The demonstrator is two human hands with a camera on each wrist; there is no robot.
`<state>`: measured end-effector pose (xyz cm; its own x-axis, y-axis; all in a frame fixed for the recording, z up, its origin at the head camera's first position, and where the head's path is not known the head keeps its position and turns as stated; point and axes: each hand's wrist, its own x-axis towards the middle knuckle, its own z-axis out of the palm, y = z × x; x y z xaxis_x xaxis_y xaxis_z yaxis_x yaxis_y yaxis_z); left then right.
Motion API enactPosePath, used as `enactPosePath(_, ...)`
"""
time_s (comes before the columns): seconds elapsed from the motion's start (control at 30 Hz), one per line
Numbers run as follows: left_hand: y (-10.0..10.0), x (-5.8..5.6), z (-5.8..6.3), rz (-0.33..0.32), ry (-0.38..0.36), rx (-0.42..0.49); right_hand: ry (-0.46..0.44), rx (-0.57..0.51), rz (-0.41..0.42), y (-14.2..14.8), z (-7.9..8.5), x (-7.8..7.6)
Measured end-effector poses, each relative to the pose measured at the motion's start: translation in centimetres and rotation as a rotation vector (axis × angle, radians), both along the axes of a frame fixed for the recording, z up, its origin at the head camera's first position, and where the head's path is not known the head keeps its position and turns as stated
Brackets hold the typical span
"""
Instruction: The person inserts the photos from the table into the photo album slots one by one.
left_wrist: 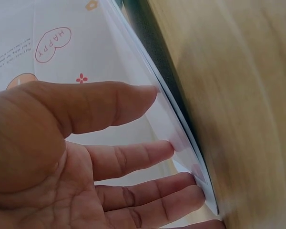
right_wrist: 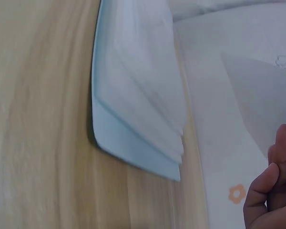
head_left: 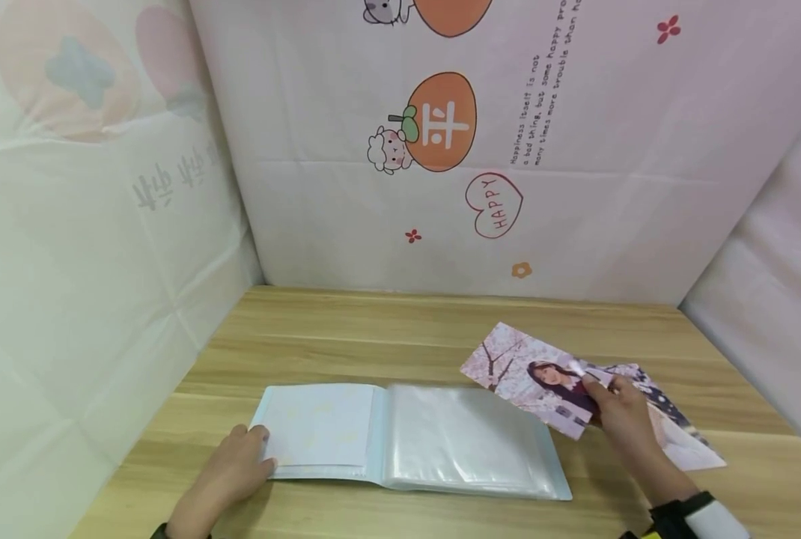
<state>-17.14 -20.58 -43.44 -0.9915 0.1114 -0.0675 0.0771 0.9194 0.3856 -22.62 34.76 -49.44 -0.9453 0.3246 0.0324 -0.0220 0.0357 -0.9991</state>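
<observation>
Cuffs [head_left: 700,516] sit at the bottom of the head view: right one black and white, left one only a dark sliver. Left hand [head_left: 232,464] has fingers spread and fairly straight, tips touching the left edge of the album [head_left: 377,438]; nothing gripped. Album lies open on the table [head_left: 346,329], light-blue cover, pale sheet [head_left: 320,425] on the left side, clear sleeves [head_left: 464,442] on the right. Right hand [head_left: 623,419] pinches a photo [head_left: 504,367], thumb on top: person with long dark hair, pink blossoms. Head view has it overlapping the album's upper right corner; right wrist view shows its pale back, clear of the album. Second photo [head_left: 690,442] is on the table at right, partly hidden by that hand. Beyond the table, back cloth [head_left: 333,224] hangs with orange fruit prints, flowers and a HAPPY heart [head_left: 494,206].
</observation>
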Motion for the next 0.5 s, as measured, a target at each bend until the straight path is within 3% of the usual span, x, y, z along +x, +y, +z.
enactPosePath(0.1,0.0,-0.1,0.2,-0.003,-0.003,0.005,-0.013,0.004,0.063,-2.0,1.2,0.6)
enactPosePath(0.33,0.0,0.0,0.5,0.0,-0.029,0.016,-0.116,0.067,0.158,-7.8,6.1,3.2)
enactPosePath(0.5,0.1,0.1,0.6,-0.002,-0.029,0.012,-0.163,0.022,0.204,-10.0,6.3,3.7)
